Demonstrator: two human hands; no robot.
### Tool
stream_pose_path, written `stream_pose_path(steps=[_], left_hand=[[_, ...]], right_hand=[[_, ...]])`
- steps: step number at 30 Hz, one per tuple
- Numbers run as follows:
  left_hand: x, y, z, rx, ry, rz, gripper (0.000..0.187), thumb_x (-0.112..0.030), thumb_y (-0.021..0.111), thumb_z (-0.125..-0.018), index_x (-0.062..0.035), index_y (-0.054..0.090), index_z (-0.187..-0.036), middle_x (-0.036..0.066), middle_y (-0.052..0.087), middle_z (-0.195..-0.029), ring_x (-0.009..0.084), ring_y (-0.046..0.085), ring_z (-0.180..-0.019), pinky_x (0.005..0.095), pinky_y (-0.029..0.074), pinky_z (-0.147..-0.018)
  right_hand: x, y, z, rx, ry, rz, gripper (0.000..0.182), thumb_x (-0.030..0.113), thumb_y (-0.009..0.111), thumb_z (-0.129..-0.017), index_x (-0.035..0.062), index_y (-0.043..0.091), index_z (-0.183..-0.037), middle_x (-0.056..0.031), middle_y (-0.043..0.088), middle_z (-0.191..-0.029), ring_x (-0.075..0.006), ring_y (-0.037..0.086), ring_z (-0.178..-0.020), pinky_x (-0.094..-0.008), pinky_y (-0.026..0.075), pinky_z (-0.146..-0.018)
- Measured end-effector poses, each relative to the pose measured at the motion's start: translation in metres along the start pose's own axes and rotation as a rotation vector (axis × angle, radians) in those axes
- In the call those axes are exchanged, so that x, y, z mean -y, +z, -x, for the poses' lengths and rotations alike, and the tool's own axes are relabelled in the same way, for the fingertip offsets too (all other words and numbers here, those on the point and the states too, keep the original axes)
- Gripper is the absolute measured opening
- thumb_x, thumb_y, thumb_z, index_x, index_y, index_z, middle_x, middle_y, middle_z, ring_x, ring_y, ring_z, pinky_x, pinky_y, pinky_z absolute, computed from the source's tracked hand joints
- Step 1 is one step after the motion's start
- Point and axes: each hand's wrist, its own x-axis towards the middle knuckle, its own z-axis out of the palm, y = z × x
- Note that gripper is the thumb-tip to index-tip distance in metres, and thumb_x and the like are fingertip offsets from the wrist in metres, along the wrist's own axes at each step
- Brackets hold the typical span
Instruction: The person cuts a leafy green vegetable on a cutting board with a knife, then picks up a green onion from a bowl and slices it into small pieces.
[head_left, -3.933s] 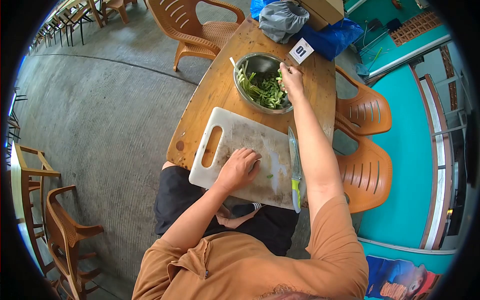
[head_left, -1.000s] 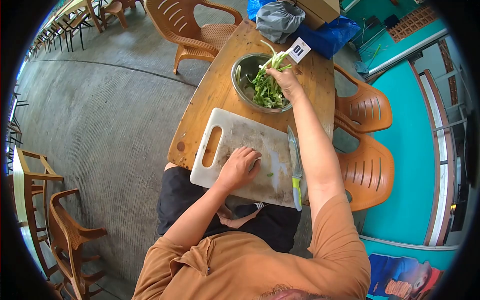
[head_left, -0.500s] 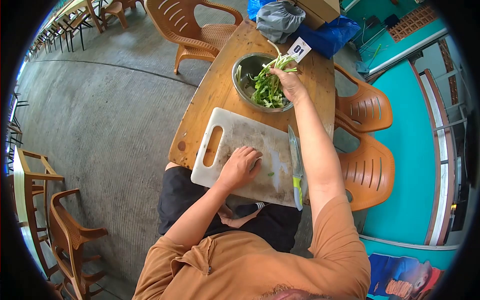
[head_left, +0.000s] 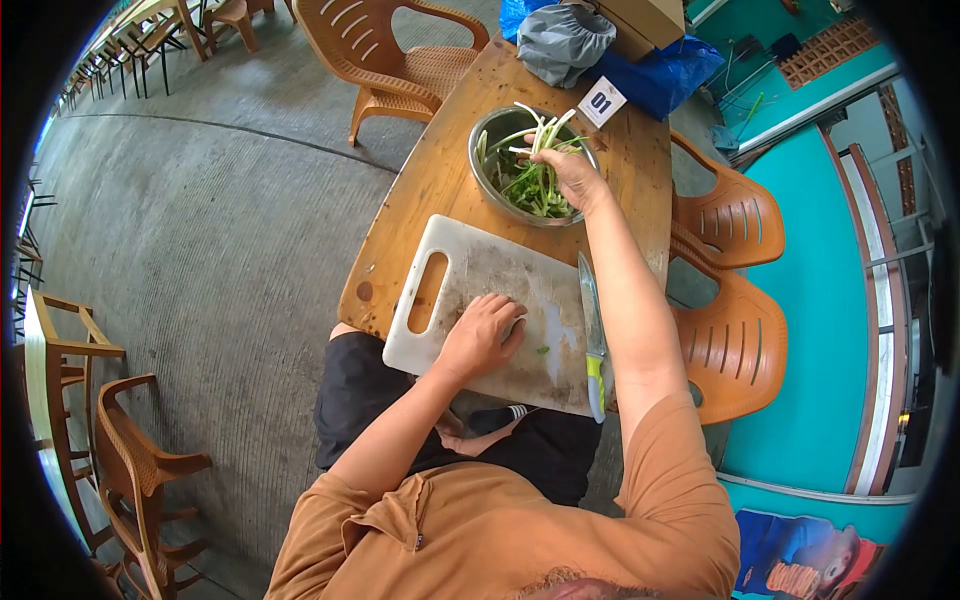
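My right hand (head_left: pixel 572 175) is closed around a bunch of leafy greens (head_left: pixel 545 135) with pale stems, over a metal bowl (head_left: pixel 482 172). The stems stick up and left past my fingers, and green leaves lie below in the bowl. My left hand (head_left: pixel 485 332) rests palm down on a worn white cutting board (head_left: pixel 490 250), thumb a little apart from the fingers; what lies beneath the palm is hidden. A knife (head_left: pixel 592 330) with a green and grey handle lies along the board's right edge, blade pointing away from me. A small green scrap (head_left: pixel 543 350) sits on the board.
The wooden table (head_left: pixel 400 220) also bears a card marked 01 (head_left: pixel 601 102), a grey cloth bundle (head_left: pixel 563 45), a blue bag (head_left: pixel 665 75) and a cardboard box (head_left: pixel 640 20). Brown plastic chairs (head_left: pixel 735 340) stand on the right, with another chair (head_left: pixel 400 60) at the far left.
My right hand has shifted slightly left and turned, and the stems in it now point more upward and left. My left hand stays in place on the board.
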Motion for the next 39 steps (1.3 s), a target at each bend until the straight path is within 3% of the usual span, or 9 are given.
stream_pose_path(steps=[5,8,10,14,21,24,29,31,39], left_hand=[[0.001,0.000,0.000,-0.002,0.005,0.003,0.018,-0.011,0.074,-0.096,-0.0030,0.072,-0.112,0.013,0.071,-0.107,0.0342,0.067,-0.107,0.0453,0.052,-0.097],[0.000,-0.001,-0.001,-0.001,0.008,0.007,0.018,-0.011,0.074,-0.096,-0.0028,0.072,-0.111,0.013,0.071,-0.107,0.0342,0.067,-0.107,0.0452,0.052,-0.097],[-0.001,-0.001,-0.001,0.001,0.008,0.008,0.018,-0.012,0.074,-0.096,-0.0028,0.072,-0.111,0.013,0.071,-0.107,0.0342,0.067,-0.107,0.0451,0.052,-0.098],[0.000,0.000,0.000,0.004,-0.005,0.003,0.018,-0.012,0.074,-0.096,-0.0028,0.072,-0.112,0.013,0.071,-0.108,0.0341,0.067,-0.107,0.0448,0.052,-0.098],[-0.001,-0.001,0.000,-0.005,-0.003,0.002,0.018,-0.011,0.074,-0.095,-0.0029,0.072,-0.111,0.013,0.071,-0.108,0.0339,0.067,-0.108,0.0445,0.052,-0.099],[-0.002,-0.001,-0.001,0.014,-0.021,-0.002,0.018,-0.011,0.074,-0.095,-0.0030,0.073,-0.111,0.013,0.072,-0.109,0.0339,0.068,-0.108,0.0445,0.053,-0.099],[-0.002,-0.001,0.000,-0.001,-0.002,-0.005,0.018,-0.011,0.074,-0.095,-0.0027,0.073,-0.112,0.013,0.072,-0.109,0.0340,0.067,-0.108,0.0446,0.053,-0.099],[-0.002,-0.001,0.000,-0.007,0.005,-0.002,0.018,-0.011,0.074,-0.095,-0.0026,0.073,-0.112,0.013,0.072,-0.109,0.0341,0.067,-0.108,0.0447,0.053,-0.098],[0.001,0.001,0.000,-0.004,0.006,0.007,0.018,-0.011,0.074,-0.095,-0.0024,0.073,-0.111,0.014,0.071,-0.108,0.0338,0.067,-0.108,0.0454,0.052,-0.098]], right_hand=[[-0.007,-0.004,-0.008,0.035,0.073,-0.020,0.026,0.006,0.070,-0.094,0.0065,0.079,-0.119,-0.0047,0.077,-0.115,-0.0178,0.070,-0.107,-0.0329,0.051,-0.100],[-0.013,-0.006,-0.013,0.028,0.074,0.079,0.030,0.008,0.073,-0.097,0.0064,0.077,-0.127,-0.0045,0.077,-0.119,-0.0179,0.068,-0.113,-0.0337,0.047,-0.107],[-0.014,-0.006,-0.012,0.059,0.046,0.064,0.027,0.010,0.073,-0.095,0.0069,0.080,-0.122,-0.0025,0.079,-0.107,-0.0157,0.070,-0.106,-0.0322,0.051,-0.099],[-0.015,-0.004,-0.014,0.038,0.026,0.106,0.026,0.012,0.076,-0.096,0.0067,0.080,-0.121,-0.0025,0.079,-0.106,-0.0158,0.070,-0.103,-0.0317,0.052,-0.096],[-0.012,0.008,-0.015,-0.020,0.034,0.519,0.054,0.029,0.086,-0.090,-0.0002,0.073,-0.134,-0.0104,0.079,-0.111,-0.0192,0.073,-0.097,-0.0336,0.057,-0.090],[-0.025,0.007,-0.020,-0.051,-0.119,0.727,0.076,0.035,0.084,-0.090,-0.0040,0.060,-0.150,-0.0191,0.079,-0.119,-0.0282,0.076,-0.109,-0.0378,0.059,-0.098],[-0.023,0.016,-0.022,-0.187,-0.204,0.814,0.072,0.035,0.081,-0.092,-0.0024,0.061,-0.149,-0.0220,0.077,-0.128,-0.0357,0.076,-0.114,-0.0407,0.059,-0.101],[-0.018,0.024,-0.019,-0.337,-0.366,1.115,0.065,0.032,0.082,-0.091,-0.0017,0.064,-0.145,-0.0211,0.077,-0.128,-0.0326,0.077,-0.110,-0.0404,0.061,-0.099],[-0.010,0.071,-0.012,-0.102,-0.313,0.521,0.047,0.029,0.085,-0.097,0.0011,0.072,-0.132,-0.0125,0.081,-0.110,-0.0167,0.078,-0.097,-0.0319,0.061,-0.088]])
